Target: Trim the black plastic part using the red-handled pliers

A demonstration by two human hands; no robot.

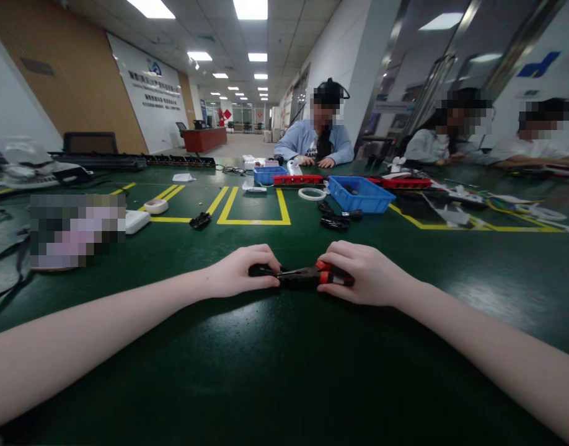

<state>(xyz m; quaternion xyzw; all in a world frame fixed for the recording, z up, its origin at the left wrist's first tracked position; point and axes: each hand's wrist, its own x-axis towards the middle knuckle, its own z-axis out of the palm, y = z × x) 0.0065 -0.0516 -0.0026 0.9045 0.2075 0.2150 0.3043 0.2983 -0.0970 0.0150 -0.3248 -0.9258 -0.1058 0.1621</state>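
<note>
My right hand (366, 272) is wrapped round the red and black handles of a pair of pliers (305, 274), whose dark jaws point left. Between the thumb and fingers of my left hand (247, 271) is a small black piece (262, 271), partly covered by the fingers, so its kind does not show. The tip of the pliers reaches the fingertips of that hand, at the black piece. Whether the jaws grip it I cannot tell. Both hands are low over the green tabletop (284, 371), close together in the middle.
Beyond my hands lie black cable bundles (335, 220) (201, 220), a white ring of tape (312, 194) and a blue bin (361, 195). A white box (136, 222) is at left. Across the table sits a person in light blue (312, 139); two more people sit at right.
</note>
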